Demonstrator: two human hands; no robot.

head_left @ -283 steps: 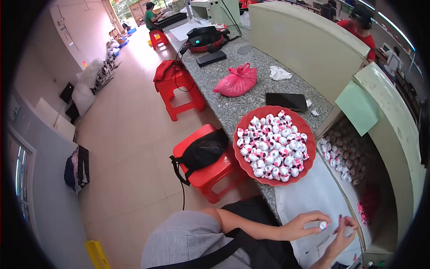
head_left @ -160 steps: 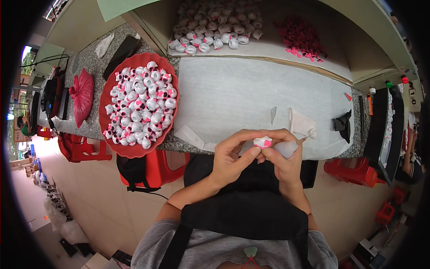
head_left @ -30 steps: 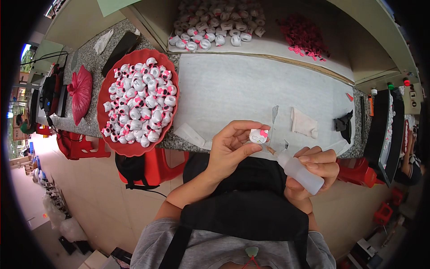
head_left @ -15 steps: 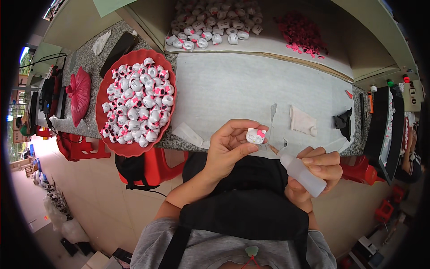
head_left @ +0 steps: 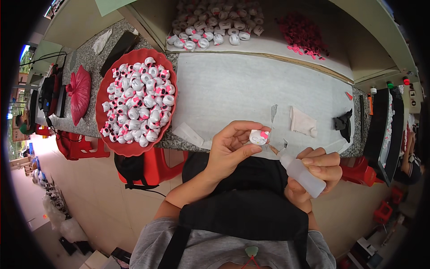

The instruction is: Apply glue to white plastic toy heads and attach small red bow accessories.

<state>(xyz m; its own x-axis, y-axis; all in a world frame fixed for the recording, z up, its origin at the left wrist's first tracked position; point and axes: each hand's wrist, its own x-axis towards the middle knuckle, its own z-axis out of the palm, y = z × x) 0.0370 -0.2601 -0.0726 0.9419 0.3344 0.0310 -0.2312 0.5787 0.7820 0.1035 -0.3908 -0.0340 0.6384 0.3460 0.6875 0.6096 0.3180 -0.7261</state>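
My left hand [head_left: 231, 145] pinches a small white toy head [head_left: 258, 137] with a pink bow between thumb and fingers, above the near edge of the table. Wrapped round a translucent white squeeze bottle [head_left: 305, 177] is my right hand [head_left: 323, 167]. The bottle tilts up to the left, its narrow tip [head_left: 273, 149] close to the toy head; whether they touch I cannot tell. To the left stands a red scalloped tray [head_left: 104, 88] heaped with white and pink toy heads [head_left: 139, 101].
White paper [head_left: 224, 89] covers the worktop, with a folded cloth [head_left: 303, 121] and a black rag [head_left: 343, 125] on it. On the shelf behind lie white toy heads [head_left: 219, 27] and small pink pieces [head_left: 304, 38]. A pink bag [head_left: 79, 96] sits far left; red stools [head_left: 154, 168] stand below.
The toy head has shifted slightly to the right and turned a little in my left fingers. My right hand and the bottle stay almost still.
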